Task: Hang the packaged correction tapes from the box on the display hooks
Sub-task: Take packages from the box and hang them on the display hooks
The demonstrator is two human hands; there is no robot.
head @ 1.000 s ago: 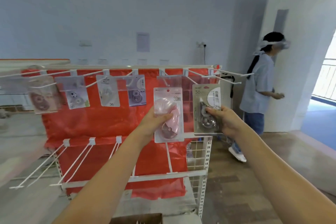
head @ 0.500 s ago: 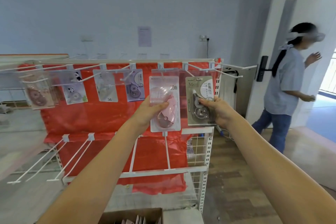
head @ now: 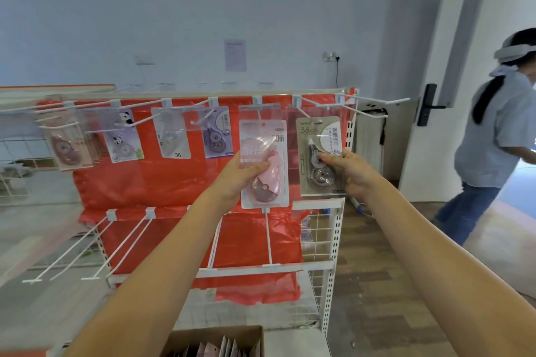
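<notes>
Holding same grips, hands [head: 293, 174] unmoved; bystander [head: 493, 136] stepped further right.

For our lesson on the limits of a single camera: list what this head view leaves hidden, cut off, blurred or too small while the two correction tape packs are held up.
- Box: cut off by the bottom edge; its contents cannot be counted.
- Pink pack: the left hand covers part of it; whether it is on a hook is unclear.
- Grey pack: small print too small; the right hand covers its corner.
- Far-left hanging packs: blurred.
- Person at the door: cut by the right edge.
</notes>
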